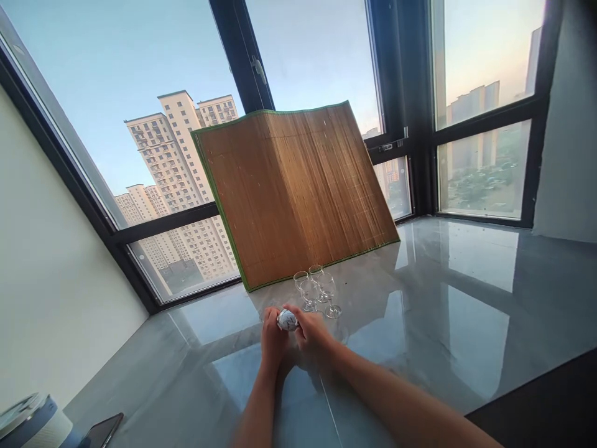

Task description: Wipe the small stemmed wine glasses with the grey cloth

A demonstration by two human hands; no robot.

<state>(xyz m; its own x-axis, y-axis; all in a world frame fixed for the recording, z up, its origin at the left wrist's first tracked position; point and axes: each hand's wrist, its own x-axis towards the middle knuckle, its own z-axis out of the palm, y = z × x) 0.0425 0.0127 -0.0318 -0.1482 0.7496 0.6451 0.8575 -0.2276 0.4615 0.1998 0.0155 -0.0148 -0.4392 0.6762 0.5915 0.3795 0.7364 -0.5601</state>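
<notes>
Low in the middle of the view, both my hands meet over the glossy grey surface. My left hand (274, 335) is closed on the left side of a small whitish round object (288, 320) with dark markings. From the other side my right hand (311, 330) grips the same object, its thumb along the top. Its kind and its lower part are hidden by my fingers. Just beyond my right hand, several clear stemmed glasses (327, 287) stand upright, close together.
A brown slatted mat (298, 193) with green edging leans against the dark window frames behind the glasses. At the lower left are a phone (103, 432) and a blue-and-white lidded container (40, 423). The shiny countertop (420, 323) reflects the windows; a white wall (56, 249) bounds the left.
</notes>
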